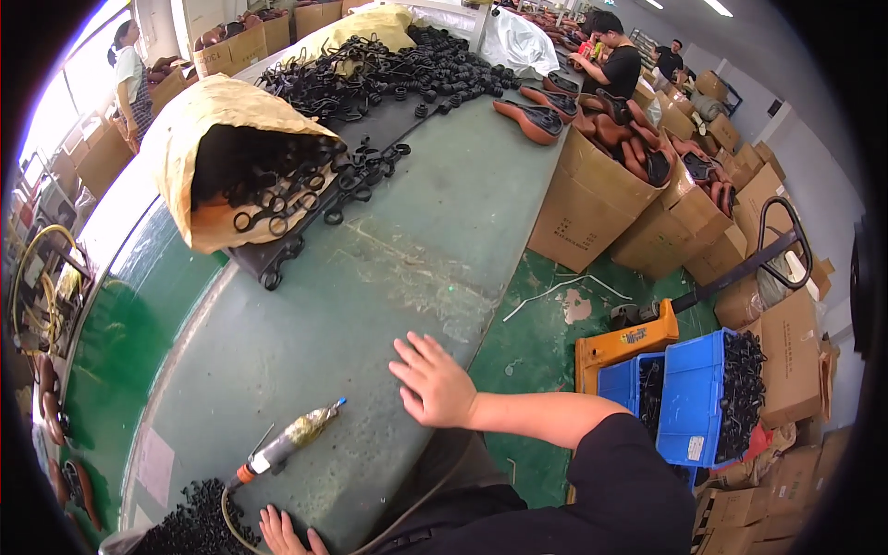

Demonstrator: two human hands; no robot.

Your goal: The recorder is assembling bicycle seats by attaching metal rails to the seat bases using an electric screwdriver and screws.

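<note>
My right hand (437, 383) is open, palm down at the table's right edge, its fingers spread and holding nothing. At the lower edge my left hand (285, 534) lies with fingers extended, and the rest of it is cut off by the frame. Between them and further left is a handheld power tool (294, 439) wrapped in tape, with a blue tip and an orange collar. A thin hose (233, 529) runs from its rear end past my left hand. Beside that hand is a heap of small black pieces (190, 523). Both hands are apart from the tool.
On the green table (305, 324), a paper sack (208, 139) spills black ring-shaped parts; more black parts (370, 74) pile behind. Brown-and-black saddle-like pieces (532, 120) lie far right. Cartons (592, 199), an orange pallet jack (629, 342) and blue crates (689, 398) stand right. Several people are further off.
</note>
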